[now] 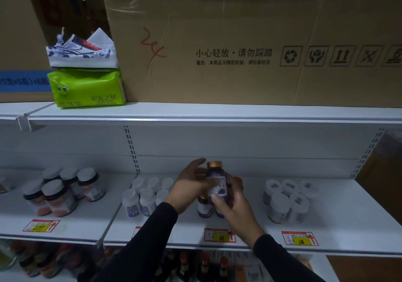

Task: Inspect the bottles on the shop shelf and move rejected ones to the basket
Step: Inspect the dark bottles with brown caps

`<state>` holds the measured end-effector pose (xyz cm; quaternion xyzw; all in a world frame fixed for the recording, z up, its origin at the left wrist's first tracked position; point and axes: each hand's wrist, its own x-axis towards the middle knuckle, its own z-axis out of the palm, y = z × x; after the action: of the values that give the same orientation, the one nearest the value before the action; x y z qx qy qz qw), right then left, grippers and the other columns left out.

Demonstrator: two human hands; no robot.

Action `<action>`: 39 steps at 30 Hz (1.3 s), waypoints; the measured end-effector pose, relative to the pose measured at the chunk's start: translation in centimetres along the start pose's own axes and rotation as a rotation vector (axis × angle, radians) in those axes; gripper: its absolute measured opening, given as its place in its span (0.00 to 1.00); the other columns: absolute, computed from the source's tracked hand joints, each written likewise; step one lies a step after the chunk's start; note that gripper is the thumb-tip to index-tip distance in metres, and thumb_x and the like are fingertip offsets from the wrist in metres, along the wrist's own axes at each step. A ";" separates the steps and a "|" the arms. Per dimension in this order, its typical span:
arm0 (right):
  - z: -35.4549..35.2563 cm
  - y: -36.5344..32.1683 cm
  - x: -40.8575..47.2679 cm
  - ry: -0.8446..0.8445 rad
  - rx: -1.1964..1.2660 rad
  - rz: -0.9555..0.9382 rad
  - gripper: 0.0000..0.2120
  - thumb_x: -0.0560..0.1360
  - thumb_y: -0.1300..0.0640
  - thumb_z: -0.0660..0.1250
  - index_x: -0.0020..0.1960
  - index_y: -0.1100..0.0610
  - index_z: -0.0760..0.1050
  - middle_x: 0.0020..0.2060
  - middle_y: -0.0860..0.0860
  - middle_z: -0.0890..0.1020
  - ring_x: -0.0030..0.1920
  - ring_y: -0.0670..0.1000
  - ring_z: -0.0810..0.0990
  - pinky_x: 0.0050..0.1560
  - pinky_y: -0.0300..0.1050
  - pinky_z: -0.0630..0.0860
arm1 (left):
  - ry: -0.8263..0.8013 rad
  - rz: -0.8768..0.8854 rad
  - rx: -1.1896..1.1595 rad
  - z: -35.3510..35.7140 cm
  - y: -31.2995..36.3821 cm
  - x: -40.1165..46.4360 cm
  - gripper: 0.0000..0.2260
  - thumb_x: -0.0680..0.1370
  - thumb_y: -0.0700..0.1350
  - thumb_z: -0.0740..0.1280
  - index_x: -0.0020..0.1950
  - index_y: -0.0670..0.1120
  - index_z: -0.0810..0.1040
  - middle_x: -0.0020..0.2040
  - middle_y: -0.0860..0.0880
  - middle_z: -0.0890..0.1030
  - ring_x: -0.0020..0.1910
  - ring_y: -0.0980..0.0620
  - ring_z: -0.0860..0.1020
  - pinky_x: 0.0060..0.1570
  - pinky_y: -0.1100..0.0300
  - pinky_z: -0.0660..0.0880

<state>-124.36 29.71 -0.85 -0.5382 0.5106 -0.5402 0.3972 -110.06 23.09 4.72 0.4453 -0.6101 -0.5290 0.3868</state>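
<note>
Right hand [233,203] grips bottle [216,180] above shelf [339,221]; left hand [191,184] open, touching it.

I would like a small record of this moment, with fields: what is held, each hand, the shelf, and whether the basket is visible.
held item: purple-label bottle, gold cap, upright, lifted above the shelf
right hand: grips the bottle low
left hand: fingers straight beside the bottle
middle shelf: white-cap bottles, dark bottles, price tags
basket: not visible
</note>
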 end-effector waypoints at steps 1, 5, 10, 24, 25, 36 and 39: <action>0.0 0.0 0.1 -0.005 -0.009 -0.007 0.31 0.74 0.49 0.72 0.73 0.43 0.64 0.59 0.44 0.82 0.59 0.46 0.81 0.60 0.49 0.79 | -0.032 0.031 0.017 -0.1 0.2 -0.1 0.29 0.70 0.38 0.76 0.67 0.53 0.71 0.57 0.50 0.81 0.54 0.55 0.81 0.49 0.58 0.81; 0.0 0.1 0.5 -0.013 -0.046 -0.040 0.28 0.74 0.56 0.74 0.69 0.44 0.67 0.56 0.43 0.82 0.58 0.46 0.82 0.58 0.49 0.80 | -0.141 0.165 0.157 -0.1 0.7 -0.6 0.25 0.68 0.34 0.75 0.62 0.50 0.78 0.58 0.54 0.81 0.58 0.60 0.78 0.50 0.64 0.79; -0.2 0.3 0.7 0.011 -0.085 -0.033 0.27 0.74 0.58 0.74 0.62 0.35 0.66 0.55 0.43 0.81 0.56 0.43 0.81 0.54 0.40 0.79 | -0.205 0.182 0.153 -0.4 1.0 -1.1 0.22 0.69 0.34 0.75 0.59 0.50 0.77 0.55 0.53 0.81 0.56 0.59 0.79 0.50 0.67 0.76; -0.7 0.1 0.8 0.006 -0.113 -0.102 0.26 0.74 0.63 0.73 0.65 0.42 0.69 0.52 0.29 0.77 0.58 0.40 0.79 0.56 0.38 0.78 | -0.101 0.186 0.160 0.1 1.5 -0.4 0.12 0.72 0.43 0.76 0.53 0.52 0.81 0.51 0.56 0.83 0.53 0.59 0.80 0.50 0.62 0.79; -0.7 0.0 0.9 0.013 -0.121 -0.112 0.26 0.74 0.63 0.73 0.65 0.43 0.69 0.52 0.30 0.77 0.57 0.40 0.79 0.56 0.37 0.78 | -0.073 0.171 0.164 0.2 1.6 -0.1 0.10 0.73 0.44 0.75 0.53 0.52 0.81 0.51 0.56 0.83 0.53 0.58 0.80 0.49 0.62 0.79; -3.5 3.5 1.4 0.204 -0.481 -0.161 0.25 0.73 0.52 0.75 0.66 0.54 0.72 0.56 0.50 0.75 0.57 0.48 0.75 0.53 0.23 0.66 | 0.301 0.134 0.190 -0.7 0.5 4.4 0.11 0.74 0.43 0.74 0.55 0.45 0.79 0.52 0.48 0.82 0.52 0.49 0.80 0.54 0.53 0.78; -4.3 4.7 1.2 0.221 -0.575 -0.166 0.27 0.73 0.47 0.74 0.69 0.54 0.72 0.56 0.50 0.75 0.57 0.44 0.73 0.54 0.22 0.65 | 0.295 0.117 0.285 -0.5 -0.5 5.1 0.08 0.75 0.42 0.72 0.52 0.48 0.77 0.51 0.49 0.80 0.50 0.50 0.78 0.53 0.55 0.76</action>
<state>-129.28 28.28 -4.78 -0.6065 0.6367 -0.4593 0.1255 -111.09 18.06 4.27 0.5320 -0.6404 -0.3431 0.4349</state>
